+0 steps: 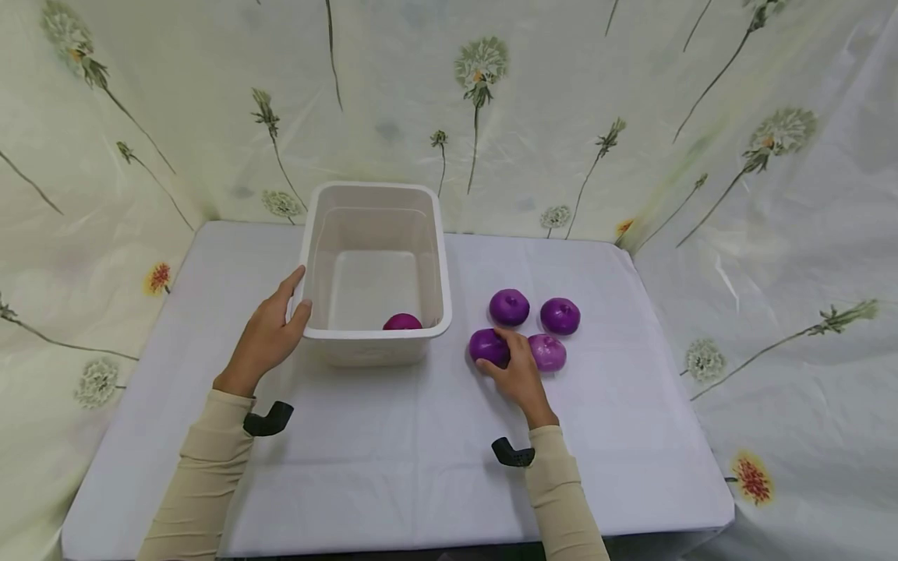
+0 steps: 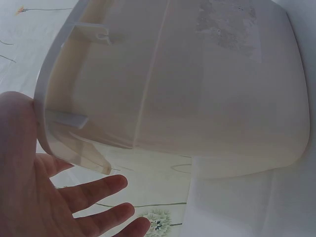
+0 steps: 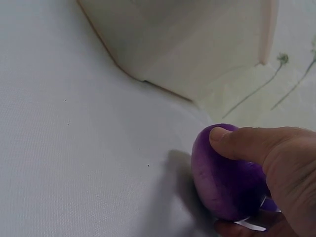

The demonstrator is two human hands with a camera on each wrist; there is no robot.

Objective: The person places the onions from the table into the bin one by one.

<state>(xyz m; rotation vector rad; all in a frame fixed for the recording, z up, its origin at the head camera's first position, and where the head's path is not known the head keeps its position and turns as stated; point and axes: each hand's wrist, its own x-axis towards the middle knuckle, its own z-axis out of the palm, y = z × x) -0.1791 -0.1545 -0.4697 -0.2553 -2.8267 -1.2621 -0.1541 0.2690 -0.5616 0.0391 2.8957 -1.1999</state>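
In the head view, my right hand [image 1: 521, 374] grips a purple onion [image 1: 487, 347], thumb on the near side and fingers over the far side. The right wrist view shows the thumb pressed on this glossy onion [image 3: 224, 177], close over the white cloth. Three more purple onions stand beside it: one behind [image 1: 509, 307], one at back right [image 1: 560, 315] and a paler one [image 1: 547, 353] to the right. My left hand [image 1: 263, 335] touches the left rim of a white plastic bin [image 1: 372, 354], its fingers spread and fairly straight. A pinkish-purple onion [image 1: 402, 322] lies inside, partly hidden by the front rim.
A white cloth covers the table [image 1: 393, 483]. Flower-printed sheeting [image 1: 393, 101] hangs behind and at both sides. The bin stands near the table's back edge, left of the onions. A black wrist camera [image 1: 269, 419] sits on each sleeve.
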